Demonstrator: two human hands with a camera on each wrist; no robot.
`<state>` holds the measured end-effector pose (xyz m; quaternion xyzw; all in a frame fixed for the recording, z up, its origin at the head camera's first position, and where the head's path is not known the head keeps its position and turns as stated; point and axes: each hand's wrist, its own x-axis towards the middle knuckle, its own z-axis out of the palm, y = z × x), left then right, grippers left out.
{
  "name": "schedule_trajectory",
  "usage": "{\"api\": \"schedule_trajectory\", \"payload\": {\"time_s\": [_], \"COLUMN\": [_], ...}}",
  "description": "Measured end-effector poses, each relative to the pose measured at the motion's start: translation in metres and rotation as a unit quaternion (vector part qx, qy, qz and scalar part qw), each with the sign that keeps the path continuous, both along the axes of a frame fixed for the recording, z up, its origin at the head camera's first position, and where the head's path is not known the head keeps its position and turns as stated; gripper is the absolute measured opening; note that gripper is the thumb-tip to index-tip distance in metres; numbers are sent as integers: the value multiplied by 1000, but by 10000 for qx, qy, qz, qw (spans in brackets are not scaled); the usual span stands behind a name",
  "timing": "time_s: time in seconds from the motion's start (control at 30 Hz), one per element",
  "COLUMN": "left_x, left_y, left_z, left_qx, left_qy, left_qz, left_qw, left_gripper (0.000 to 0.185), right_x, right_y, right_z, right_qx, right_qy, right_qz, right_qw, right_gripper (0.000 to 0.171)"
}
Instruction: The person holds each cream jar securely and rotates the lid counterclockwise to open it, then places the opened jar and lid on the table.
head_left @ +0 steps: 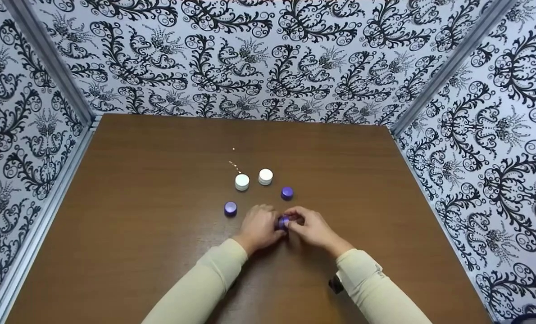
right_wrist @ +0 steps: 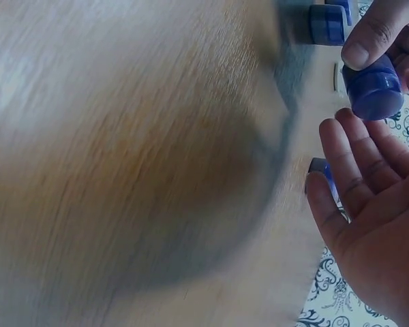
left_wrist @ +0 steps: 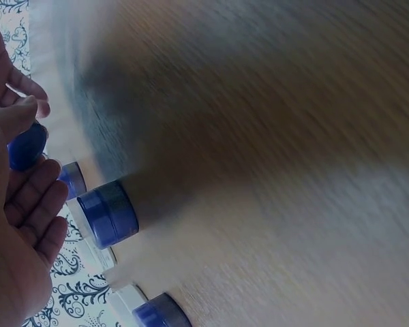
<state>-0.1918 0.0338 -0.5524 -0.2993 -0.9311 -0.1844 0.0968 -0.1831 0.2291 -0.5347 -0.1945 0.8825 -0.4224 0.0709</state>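
Note:
My left hand (head_left: 260, 225) grips a small purple jar (head_left: 283, 222) a little above the table, near its middle. In the right wrist view, the left thumb presses along the side of this jar (right_wrist: 376, 92), and its rounded end points towards my right hand (right_wrist: 382, 218). The right fingers (right_wrist: 354, 160) are extended beside that end, palm facing up to it. Seen from the left wrist, the left fingers lie below the jar (left_wrist: 27, 146). Two more purple jars stand to either side: one on the left (head_left: 230, 209), one at the upper right (head_left: 287, 193).
Two white jars (head_left: 242, 182) stand farther back on the brown table (head_left: 160, 202). Small light specks (head_left: 235, 166) lie behind them. Patterned walls (head_left: 250, 58) with metal posts (head_left: 56, 67) enclose the table at the back and sides. A dark device (head_left: 335, 284) sits at the right wrist.

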Motion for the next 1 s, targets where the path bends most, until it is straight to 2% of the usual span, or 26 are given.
{"api": "schedule_trajectory", "payload": {"time_s": [0.17, 0.57, 1.0], "left_x": [1, 1, 1], "left_y": [0, 0, -1], "left_z": [1, 3, 4], "left_qx": [-7, 107, 18], "left_qy": [-13, 16, -68], "left_qz": [3, -44, -108], "left_qw": [10000, 9999, 9999], "left_gripper": [36, 33, 35], "right_x": [-1, 0, 0], "right_y": [1, 1, 1], "right_z": [-1, -4, 0], "right_qx": [71, -418, 146], "right_qy": [119, -70, 168], "right_qz": [19, 3, -78], "right_qw": [9999, 9991, 9997], "right_gripper": [20, 24, 19]}}
